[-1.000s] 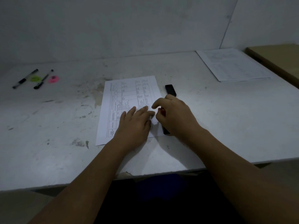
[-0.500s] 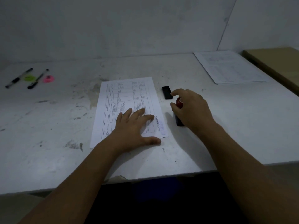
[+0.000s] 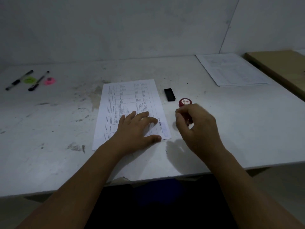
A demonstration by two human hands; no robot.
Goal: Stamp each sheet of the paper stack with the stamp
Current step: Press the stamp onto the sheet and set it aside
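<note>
A printed sheet lies on the white table, with a faint blue stamp mark near its lower right corner. My left hand presses flat on the lower part of the sheet. To the right of the sheet, my right hand curls its fingers round the lower body of the stamp. The stamp's red round top, marked TOP, sticks out above my fingers. Its base is hidden by the hand. A second pile of printed paper lies at the back right.
A small black cap lies just behind the stamp. Two pens, a green disc and a pink disc sit at the far left. A brown board borders the right side. The table's front edge runs below my forearms.
My right hand has carried the stamp off the sheet's lower right corner to the bare table on the right, leaving a mark. My left hand stays flat on the sheet.
</note>
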